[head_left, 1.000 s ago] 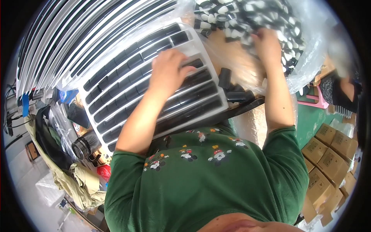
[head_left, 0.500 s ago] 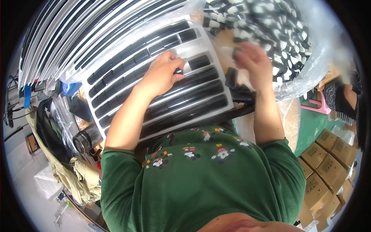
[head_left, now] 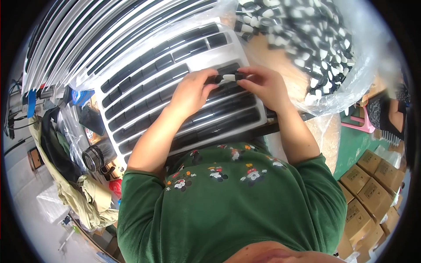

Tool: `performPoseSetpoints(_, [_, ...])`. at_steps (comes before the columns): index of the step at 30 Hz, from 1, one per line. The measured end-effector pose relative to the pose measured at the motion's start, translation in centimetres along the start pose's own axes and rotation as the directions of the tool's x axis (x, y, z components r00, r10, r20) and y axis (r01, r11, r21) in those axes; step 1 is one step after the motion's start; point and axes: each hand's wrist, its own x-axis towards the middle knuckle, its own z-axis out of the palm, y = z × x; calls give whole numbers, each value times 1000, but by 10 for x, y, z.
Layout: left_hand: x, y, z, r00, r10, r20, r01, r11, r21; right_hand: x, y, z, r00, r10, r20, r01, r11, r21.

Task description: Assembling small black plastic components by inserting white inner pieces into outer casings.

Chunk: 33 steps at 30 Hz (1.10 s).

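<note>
My left hand point(head_left: 193, 91) and my right hand point(head_left: 266, 87) meet over a white tray point(head_left: 237, 49) filled with rows of glossy black cylinders point(head_left: 160, 65). Between the left fingertips is a small dark piece point(head_left: 213, 79). My right fingers pinch a small black piece point(head_left: 239, 76). A white part point(head_left: 229, 77) shows between the two, end to end with them. Whether they are joined or only touching I cannot tell. Fingers cover some of the tray's middle row.
A clear plastic bag point(head_left: 326, 105) with many loose black and white pieces point(head_left: 324, 57) lies at the far right. Stacked trays point(head_left: 87, 35) stand at the far left. Cardboard boxes point(head_left: 372, 193) are at right, near a pink stool point(head_left: 362, 122). Beige cloth point(head_left: 57, 175) hangs at left.
My right hand has come left from beside the bag to the tray's middle, meeting my left hand. The left hand has shifted slightly right and nearer. Black pieces by the tray's right edge no longer show.
</note>
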Motion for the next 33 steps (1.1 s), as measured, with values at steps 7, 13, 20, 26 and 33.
performPoseSetpoints(7, [-8, 35, -16, 996, 84, -22, -87, 980, -180, -9, -6, -3, 971, -206, 120, 211, 977, -32])
performPoseSetpoints(13, [-13, 56, -23, 970, 244, 1, -228, 907, -353, -10, -5, -6, 750, -75, 657, -324, 825, 463])
performPoseSetpoints(20, [-33, 74, -4, 996, 30, 89, 60, 534, -843, -34, -2, 14, 634, -215, 743, -417, 713, 563])
performPoseSetpoints(26, [-28, 69, 0, 988, 150, 22, -68, 571, -818, -53, -4, 21, 742, -296, 601, -342, 604, 720])
performPoseSetpoints(33, [-3, 9, -6, 939, -215, -267, 180, 972, -150, -11, -18, -58, 910, -190, -369, -7, 882, -471])
